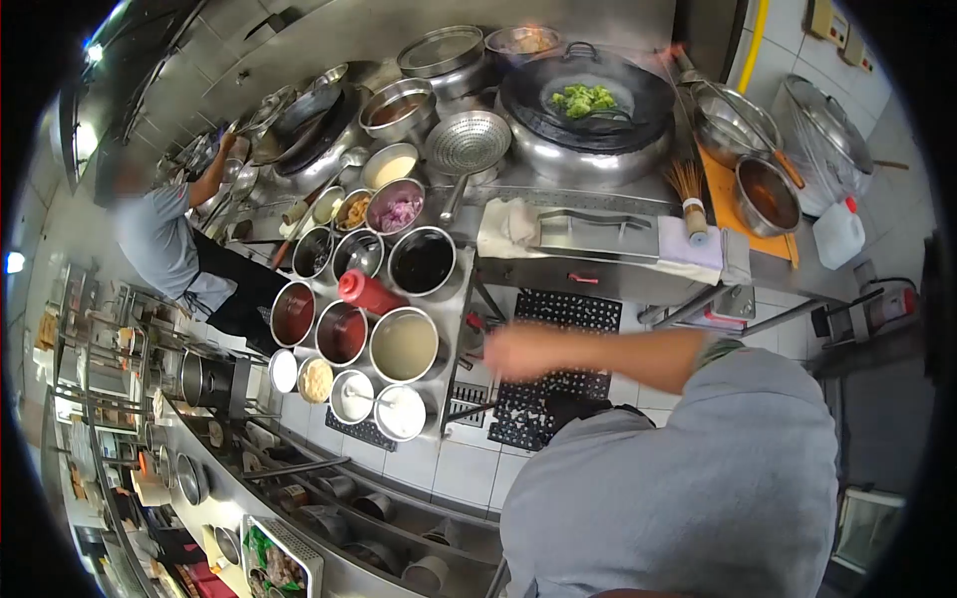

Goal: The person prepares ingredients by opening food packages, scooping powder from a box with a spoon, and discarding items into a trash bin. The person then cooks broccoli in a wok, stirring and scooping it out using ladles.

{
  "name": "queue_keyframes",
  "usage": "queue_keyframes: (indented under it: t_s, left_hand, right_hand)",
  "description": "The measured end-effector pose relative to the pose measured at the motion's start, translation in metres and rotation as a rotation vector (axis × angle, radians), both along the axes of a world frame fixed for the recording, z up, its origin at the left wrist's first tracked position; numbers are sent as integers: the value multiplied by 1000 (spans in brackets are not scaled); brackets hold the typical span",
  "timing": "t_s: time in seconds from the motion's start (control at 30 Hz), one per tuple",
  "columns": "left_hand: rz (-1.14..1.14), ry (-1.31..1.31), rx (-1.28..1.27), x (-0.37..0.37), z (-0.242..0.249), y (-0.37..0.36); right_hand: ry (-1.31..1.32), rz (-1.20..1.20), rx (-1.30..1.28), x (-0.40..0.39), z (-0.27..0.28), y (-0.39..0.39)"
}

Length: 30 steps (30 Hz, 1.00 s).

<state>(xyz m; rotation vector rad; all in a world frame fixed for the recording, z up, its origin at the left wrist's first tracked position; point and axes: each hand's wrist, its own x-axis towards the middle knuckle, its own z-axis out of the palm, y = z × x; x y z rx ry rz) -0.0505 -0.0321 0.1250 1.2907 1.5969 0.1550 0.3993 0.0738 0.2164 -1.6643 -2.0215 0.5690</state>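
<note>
One right hand (513,351) shows, its forearm reaching out towards nine o'clock from a grey sleeve (673,478). Motion smears the fingers, so I cannot tell how far open they are, whether they are curled, or whether they hold or touch anything. In the view, the hand sits over the gap just beside the steel table's edge, with a black mat (555,379) on the floor under the forearm.

Taking the hand as the centre of the dial and the top of the view as twelve, the nearest pot (404,346) stands at nine, near the fingers, and holds pale, cloudy liquid. At ten lies a red bottle (371,293), tilted among the pots. Between ten and eleven is a dark sauce (422,261) in its own pot, and purple pieces (397,207) fill a bowl at about eleven. Two bowls of white powder (400,411) sit at eight, side by side.

Further out, a strainer (467,143) rests between eleven and twelve. Bright greens (584,100) lie in a wok (638,95) between twelve and one. A bamboo brush (688,189) stands between one and two, and a white jug (839,236) at two. Well apart, near ten, a co-worker (155,234) stands with one arm raised towards other pans.
</note>
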Motion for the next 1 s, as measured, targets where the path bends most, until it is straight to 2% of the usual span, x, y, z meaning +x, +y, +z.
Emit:
queue_keyframes:
  t_s: [0.03, 0.07, 0.13, 0.17, 0.2, 0.27, 0.37, 0.47, 0.57, 0.63, 0.67, 0.7, 0.73, 0.83, 0.87, 0.97, 1.0]
  left_hand:
    - [8, 5, -24, 7, -4, 0]
    - [16, 10, -45, 12, -9, -2]
    - [24, 12, -90, 21, -17, -5]
    - [34, 7, -110, 24, -22, -5]
    - [42, 5, -124, 26, -27, -5]
    - [66, -9, -153, 29, -37, -6]
    - [104, -44, -186, 25, -57, -7]
    - [162, -116, -183, 11, -75, 2]
    - [258, -262, -163, 9, -94, 28]
    - [307, -346, -149, 23, -99, 37]
    - [326, -353, -139, 30, -101, 32]
    - [359, -332, -149, 40, -101, 20]
    - [392, -311, -159, 50, -101, 8]
    - [291, -222, -310, 50, -141, -46]
    - [183, -201, -354, 41, -146, -64]
    - [-103, -136, -426, -2, -220, -129]
    - [-129, -80, -384, -16, -244, -151]
  right_hand:
    - [-261, -373, 49, 55, 56, 0]
    - [-171, -897, 233, 104, 95, -10]
    - [-555, -1184, 619, 224, 126, -34]
    - [-595, -1254, 776, 267, 131, -42]
    - [-600, -1267, 713, 303, 120, -48]
    - [-425, -1115, 446, 340, 96, -53]
    - [-405, -1060, 553, 344, 83, -49]
    - [-302, -1075, 434, 338, 95, -46]
    - [-338, -1088, 477, 336, 97, -48]
    - [-258, -1094, 394, 338, 99, -52]
    - [-219, -1111, 237, 335, 108, -54]
    - [-191, -1080, 296, 330, 113, -56]
    - [-214, -1064, 246, 334, 114, -56]
    - [-293, -1048, 271, 362, 94, -50]
    - [-304, -1063, 259, 356, 94, -56]
    - [-425, -1112, 174, 349, 94, -56]
    - [-583, -1050, 383, 350, 80, -59]
